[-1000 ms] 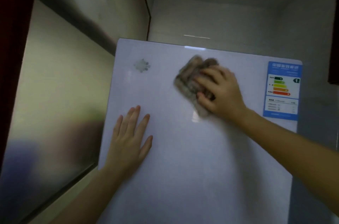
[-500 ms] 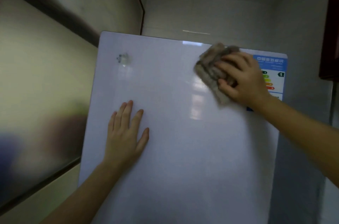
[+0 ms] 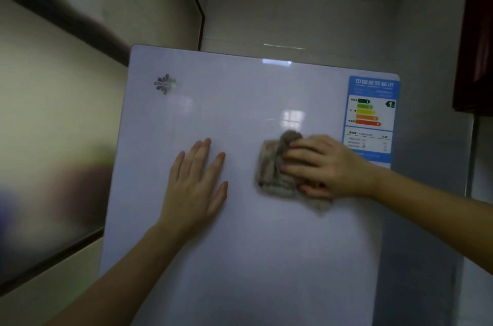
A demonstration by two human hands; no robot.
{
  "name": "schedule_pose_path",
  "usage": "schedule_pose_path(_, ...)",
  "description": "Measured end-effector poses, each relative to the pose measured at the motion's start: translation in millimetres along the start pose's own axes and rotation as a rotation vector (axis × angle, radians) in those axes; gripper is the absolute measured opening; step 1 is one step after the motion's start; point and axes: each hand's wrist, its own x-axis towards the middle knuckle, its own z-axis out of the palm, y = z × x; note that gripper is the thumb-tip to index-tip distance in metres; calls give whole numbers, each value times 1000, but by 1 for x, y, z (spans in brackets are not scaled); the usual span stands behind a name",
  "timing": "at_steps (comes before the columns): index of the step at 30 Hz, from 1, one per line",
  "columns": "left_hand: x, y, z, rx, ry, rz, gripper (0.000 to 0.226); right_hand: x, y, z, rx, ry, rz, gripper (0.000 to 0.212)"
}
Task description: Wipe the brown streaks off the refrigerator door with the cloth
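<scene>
The glossy white refrigerator door [image 3: 240,245] fills the middle of the head view. My right hand [image 3: 328,165] presses a crumpled grey-brown cloth [image 3: 272,173] flat against the door, right of centre and just left of the energy label. My left hand [image 3: 197,184] lies flat on the door with fingers spread, a short way left of the cloth, holding nothing. I see no brown streaks on the visible door surface.
A blue energy label [image 3: 372,117] sticks to the door's upper right corner. A small dark logo [image 3: 165,84] marks the upper left. A frosted glass panel [image 3: 48,125] stands close on the left, and a dark cabinet [image 3: 477,32] hangs at the upper right.
My right hand has dragged the cloth down the door from near the top edge to beside the label's lower half. The left hand stays flat on the door.
</scene>
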Motion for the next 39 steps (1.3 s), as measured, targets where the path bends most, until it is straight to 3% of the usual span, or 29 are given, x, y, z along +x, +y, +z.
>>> schedule_pose_path(7, 12, 20, 12, 16, 3, 69, 52, 21, 74, -25, -45, 189, 619, 47)
schedule_pose_path(10, 9, 19, 17, 20, 15, 72, 53, 23, 62, -18, -53, 249, 704, 47)
schedule_pose_path(12, 8, 18, 19, 17, 18, 73, 53, 15, 44, -12, -43, 223, 647, 47)
schedule_pose_path(18, 8, 17, 20, 6, 5, 75, 55, -48, -45, 6, 60, 17, 135, 39)
schedule_pose_path(21, 7, 17, 21, 2, -1, 70, 55, -80, -72, 3, 97, -102, -35, 38)
schedule_pose_path(24, 7, 18, 22, -5, -1, 66, 56, -94, -59, -6, 34, -100, 13, 38)
schedule_pose_path(29, 6, 20, 20, -21, -13, 54, 58, -96, -24, -24, -84, 18, 392, 41)
schedule_pose_path(32, 7, 22, 18, -32, -29, 44, 58, -98, -43, -16, -68, 62, 485, 43)
schedule_pose_path(35, 6, 24, 15, -32, -54, 32, 58, -109, -91, 0, 19, 26, 412, 43)
schedule_pose_path(39, 6, 28, 11, -28, -85, 18, 58, -129, -174, 18, 156, -56, 125, 28)
